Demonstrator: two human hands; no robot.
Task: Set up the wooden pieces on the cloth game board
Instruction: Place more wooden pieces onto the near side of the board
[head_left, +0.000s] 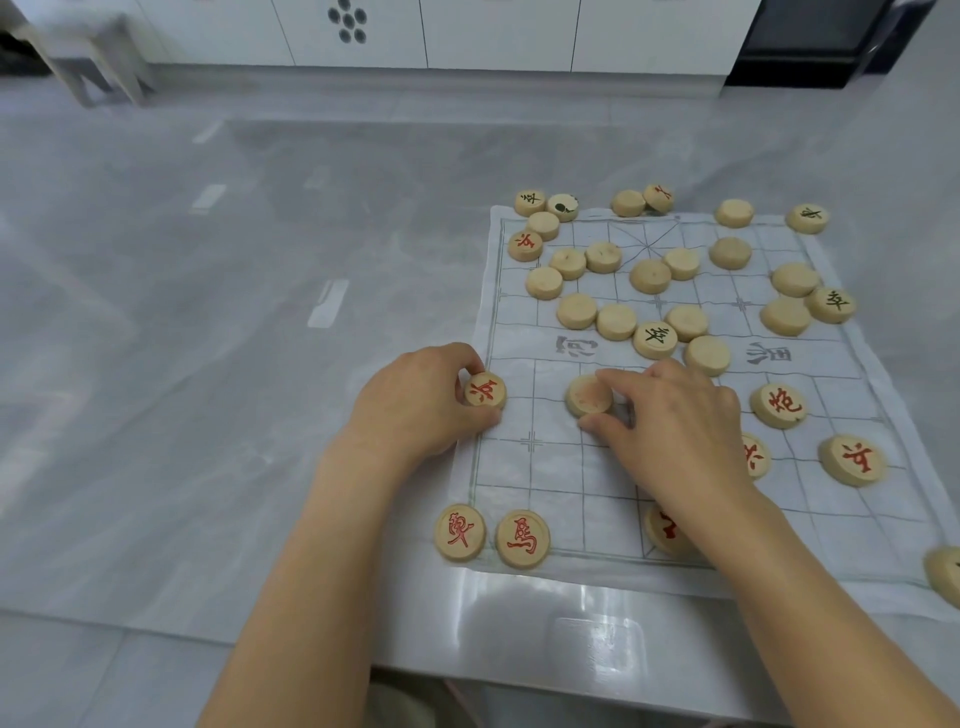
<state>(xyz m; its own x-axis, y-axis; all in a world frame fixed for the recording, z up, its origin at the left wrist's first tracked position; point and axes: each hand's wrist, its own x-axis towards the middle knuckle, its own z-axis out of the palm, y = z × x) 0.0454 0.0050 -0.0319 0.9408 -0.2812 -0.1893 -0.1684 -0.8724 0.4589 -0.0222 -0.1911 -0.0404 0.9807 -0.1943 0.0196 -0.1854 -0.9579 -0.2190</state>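
A white cloth game board with a printed grid lies on a glossy grey table. My left hand grips a red-marked wooden disc at the board's left edge. My right hand pinches a face-down wooden disc between thumb and index finger near the board's middle. Two red-marked discs sit at the near left corner. Several blank and marked discs lie scattered over the far half. More red discs rest on the right, and one is partly hidden under my right forearm.
The table's near edge runs just below the board. A disc lies at the frame's right edge. White cabinets and a stool stand on the far floor. Bare table surface spreads left of the board.
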